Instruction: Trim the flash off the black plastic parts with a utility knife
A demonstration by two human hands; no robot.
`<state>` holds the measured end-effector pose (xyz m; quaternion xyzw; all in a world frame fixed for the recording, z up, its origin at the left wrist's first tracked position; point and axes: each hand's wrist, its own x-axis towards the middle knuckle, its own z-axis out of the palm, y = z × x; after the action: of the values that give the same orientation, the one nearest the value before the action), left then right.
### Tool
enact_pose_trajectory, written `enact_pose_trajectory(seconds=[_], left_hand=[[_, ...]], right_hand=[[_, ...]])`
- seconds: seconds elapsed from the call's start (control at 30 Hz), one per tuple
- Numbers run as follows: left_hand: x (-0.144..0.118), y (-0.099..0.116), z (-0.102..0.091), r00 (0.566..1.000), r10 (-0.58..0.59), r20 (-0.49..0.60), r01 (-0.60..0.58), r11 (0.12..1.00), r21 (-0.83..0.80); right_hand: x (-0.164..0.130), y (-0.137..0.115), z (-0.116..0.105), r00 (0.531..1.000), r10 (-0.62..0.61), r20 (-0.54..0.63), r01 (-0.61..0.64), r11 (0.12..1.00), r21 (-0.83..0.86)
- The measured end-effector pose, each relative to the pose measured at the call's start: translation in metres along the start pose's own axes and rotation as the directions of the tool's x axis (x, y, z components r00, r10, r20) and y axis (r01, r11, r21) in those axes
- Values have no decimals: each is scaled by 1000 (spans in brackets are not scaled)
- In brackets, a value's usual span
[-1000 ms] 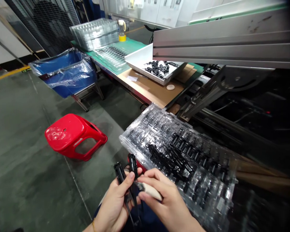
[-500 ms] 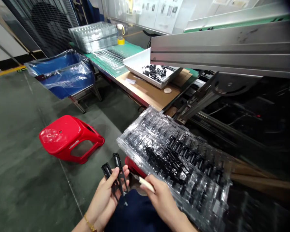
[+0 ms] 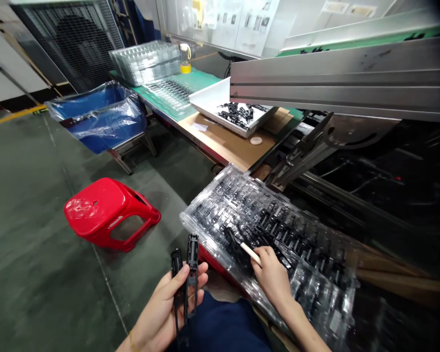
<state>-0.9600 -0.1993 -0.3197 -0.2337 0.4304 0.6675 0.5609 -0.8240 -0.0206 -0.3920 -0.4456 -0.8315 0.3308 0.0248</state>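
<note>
My left hand (image 3: 168,303) holds two long black plastic parts (image 3: 185,274) upright, low in the view over my lap. My right hand (image 3: 273,276) rests on a clear plastic tray (image 3: 315,293) that lies tilted in front of me, its pockets filled with several black parts (image 3: 275,234). A small pale stick-like tool (image 3: 250,253) pokes out from the right hand's fingers, its tip among the loose parts on the tray.
A red plastic stool (image 3: 102,212) lies tipped on the floor at left. Behind it stands a blue bin (image 3: 99,117) lined with clear plastic. A long bench (image 3: 223,142) carries a white tray of black parts (image 3: 234,110) and stacked clear trays (image 3: 146,61). A metal conveyor frame (image 3: 337,83) overhangs at right.
My right hand left the left hand and moved right and up onto the clear tray with the pale tool. The left hand stays low, still holding the two black parts.
</note>
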Motion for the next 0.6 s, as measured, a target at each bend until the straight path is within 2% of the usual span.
enact_pose_trajectory(seconds=[0.1,0.23,0.3,0.4,0.43,0.47,0.53,0.6], left_hand=[[-1,-2,0,1000,5,18,-5,1000,10],[2,-9,6,998,53,-22,-52,998,44],[3,-13,12,996,90,9,-91,995,45],[1,-16,23,978,136,156,-139,990,6],[0,-16,26,973,134,189,-139,990,12],[-2,-15,28,972,136,190,-143,989,24],[-6,-13,31,981,156,119,-160,987,29],[-9,-9,30,985,174,19,-174,985,6]], right_hand=[[-9,-21,-9,996,27,83,-43,980,194],[-29,-57,-14,965,28,260,-141,894,426],[-40,-74,-12,932,19,362,-228,807,545],[-56,-91,-7,852,-40,523,-384,631,674],[-59,-93,-5,830,-64,553,-412,599,687],[-61,-94,-4,818,-86,569,-412,602,683],[-62,-91,-5,814,-144,562,-339,667,663],[-60,-85,-14,840,-234,490,-140,779,612]])
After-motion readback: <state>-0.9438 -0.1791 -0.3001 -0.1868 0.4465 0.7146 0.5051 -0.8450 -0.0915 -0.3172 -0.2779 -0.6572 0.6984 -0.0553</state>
